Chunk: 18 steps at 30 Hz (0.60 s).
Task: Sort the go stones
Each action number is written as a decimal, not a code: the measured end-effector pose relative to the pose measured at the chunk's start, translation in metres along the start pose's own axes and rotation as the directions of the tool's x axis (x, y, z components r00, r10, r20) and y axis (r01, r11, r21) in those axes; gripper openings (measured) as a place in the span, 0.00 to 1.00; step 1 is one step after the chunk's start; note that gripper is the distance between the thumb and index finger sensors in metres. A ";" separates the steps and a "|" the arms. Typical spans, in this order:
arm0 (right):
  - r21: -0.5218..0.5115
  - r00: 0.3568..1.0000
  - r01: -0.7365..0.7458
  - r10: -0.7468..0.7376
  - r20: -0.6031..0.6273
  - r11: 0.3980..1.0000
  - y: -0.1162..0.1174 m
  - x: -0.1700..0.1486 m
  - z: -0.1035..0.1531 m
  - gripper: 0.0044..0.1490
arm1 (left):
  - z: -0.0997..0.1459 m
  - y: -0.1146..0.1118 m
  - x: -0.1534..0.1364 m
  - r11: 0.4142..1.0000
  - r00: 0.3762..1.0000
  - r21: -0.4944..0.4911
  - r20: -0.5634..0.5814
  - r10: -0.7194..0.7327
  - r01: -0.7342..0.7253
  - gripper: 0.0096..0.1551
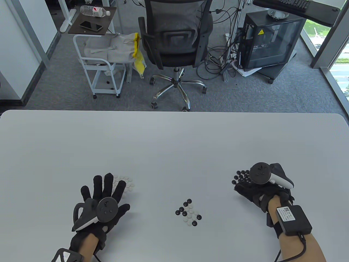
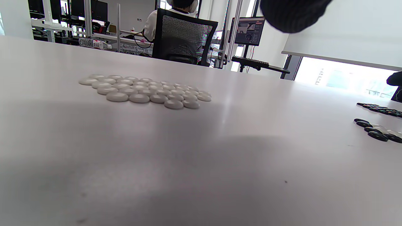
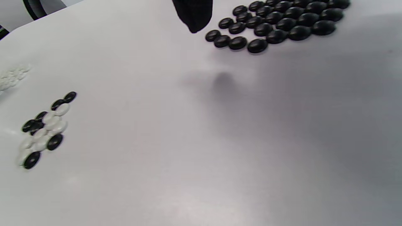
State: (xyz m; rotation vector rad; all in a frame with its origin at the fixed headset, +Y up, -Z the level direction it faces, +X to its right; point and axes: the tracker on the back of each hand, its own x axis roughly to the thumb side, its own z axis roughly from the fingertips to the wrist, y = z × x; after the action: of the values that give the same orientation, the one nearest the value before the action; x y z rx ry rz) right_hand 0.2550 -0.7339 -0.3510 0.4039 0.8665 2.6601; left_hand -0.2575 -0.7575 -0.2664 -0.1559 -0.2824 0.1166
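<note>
The left hand (image 1: 99, 203) hovers with its fingers spread and holding nothing, the white stones (image 2: 143, 91) lying just beyond and partly under its fingertips, which looks like a sorted pile kept on that side. The right hand (image 1: 260, 188) hangs over the black stones (image 3: 278, 23), one fingertip (image 3: 193, 14) just beside their near edge; whether its fingers are open I cannot tell. Between the hands, well apart from both, the mixed stones (image 1: 189, 212) form a short clump running diagonally, from far-left toward near-right.
</note>
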 end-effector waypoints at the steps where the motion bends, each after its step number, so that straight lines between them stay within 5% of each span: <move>1: 0.019 1.000 -0.008 0.008 0.017 1.000 0.000 0.007 -0.001 0.47 | 0.000 0.000 0.000 1.000 1.000 0.000 0.000 0.001 -0.001 0.47; 10: 0.235 0.970 -0.172 0.122 0.212 0.957 0.042 0.088 -0.013 0.46 | 0.000 0.001 0.000 1.000 1.000 -0.003 -0.003 -0.001 0.001 0.47; 18: 0.298 0.945 -0.227 0.135 0.299 0.927 0.074 0.114 -0.022 0.46 | 0.001 0.002 -0.001 1.000 1.000 0.002 -0.002 0.001 -0.001 0.47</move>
State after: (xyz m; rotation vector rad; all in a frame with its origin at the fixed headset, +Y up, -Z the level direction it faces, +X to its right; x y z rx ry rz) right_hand 0.1283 -0.7588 -0.3039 0.9539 1.2366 2.5302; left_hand -0.2586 -0.7560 -0.2661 -0.1539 -0.2806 0.1179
